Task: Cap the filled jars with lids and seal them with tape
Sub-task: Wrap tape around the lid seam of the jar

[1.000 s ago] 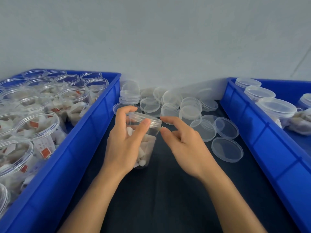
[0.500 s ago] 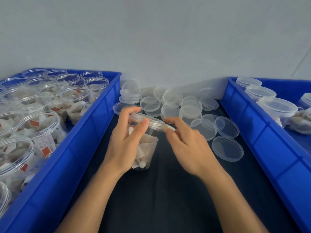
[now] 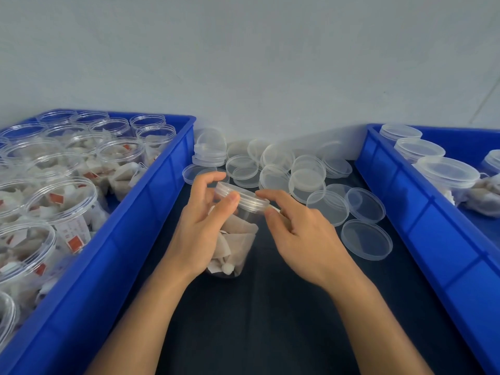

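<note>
Left hand [image 3: 198, 234] wraps the clear jar [image 3: 232, 239] at centre of the dark bench [image 3: 270, 320], thumb curled round the far side of its neck, index fingertip pressed on the rim of the lid [image 3: 243, 197], remaining fingers curved along the jar's left wall. Right hand [image 3: 305, 234] comes in from the right; its thumb and index finger pinch the lid's right edge, the other fingers loosely curled behind. Lid sits on the jar mouth, tilted, its right side lower. Jar leans slightly toward the left, base on the bench, holding pale paper-like sachets. Just beyond the hands, a scatter of loose clear lids [image 3: 284, 169] lies against the grey wall, some overlapping, a short stack [image 3: 209, 155] at the left end, three lying apart to the right near the bin. Left blue bin [image 3: 151, 190] is packed with open filled jars [image 3: 62, 201], sachets with red-and-white tags showing. Right blue bin [image 3: 405, 201] holds capped jars [image 3: 446, 171] along its far side.
</note>
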`<state>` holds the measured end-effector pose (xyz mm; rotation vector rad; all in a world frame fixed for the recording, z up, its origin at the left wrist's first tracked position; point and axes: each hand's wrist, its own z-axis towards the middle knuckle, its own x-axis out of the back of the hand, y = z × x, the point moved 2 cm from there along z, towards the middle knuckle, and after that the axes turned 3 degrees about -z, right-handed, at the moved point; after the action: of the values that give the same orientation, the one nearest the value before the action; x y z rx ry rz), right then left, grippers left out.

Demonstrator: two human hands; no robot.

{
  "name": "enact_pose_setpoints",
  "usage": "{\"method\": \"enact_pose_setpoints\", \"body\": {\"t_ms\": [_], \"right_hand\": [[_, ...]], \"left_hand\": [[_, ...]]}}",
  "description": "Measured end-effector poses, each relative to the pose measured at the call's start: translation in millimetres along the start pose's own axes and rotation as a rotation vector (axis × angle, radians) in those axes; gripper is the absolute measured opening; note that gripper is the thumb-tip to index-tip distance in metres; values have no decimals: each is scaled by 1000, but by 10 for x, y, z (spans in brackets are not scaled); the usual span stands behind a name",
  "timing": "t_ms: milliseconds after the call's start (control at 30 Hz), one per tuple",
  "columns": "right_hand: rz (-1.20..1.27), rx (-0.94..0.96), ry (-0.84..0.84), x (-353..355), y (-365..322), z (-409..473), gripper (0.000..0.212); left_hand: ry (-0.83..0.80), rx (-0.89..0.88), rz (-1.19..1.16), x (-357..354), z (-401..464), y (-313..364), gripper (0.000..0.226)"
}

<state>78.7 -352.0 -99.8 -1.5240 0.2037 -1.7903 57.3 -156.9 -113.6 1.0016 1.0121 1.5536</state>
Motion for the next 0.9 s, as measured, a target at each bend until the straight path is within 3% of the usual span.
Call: {"method": "enact_pose_setpoints", "body": {"t_ms": [233,367,467,700,900], "right_hand": [[69,2,30,-31,-4,-8,34],[16,1,37,-62,-39,-23,36],[-12,-3,59,-76,-53,-34,37],[-54,-16,82,-60,-86,-27,36],[-60,-57,22,-56,-127,-31,44]], "left_hand": [[30,16,140,5,-19,9,52],[190,-62,319,40,-36,48,46],[271,-98,436,15,-81,99,60],[172,-67,598,-106,-143,135,90],[158,-62,624,-111,-116,83,85]]}}
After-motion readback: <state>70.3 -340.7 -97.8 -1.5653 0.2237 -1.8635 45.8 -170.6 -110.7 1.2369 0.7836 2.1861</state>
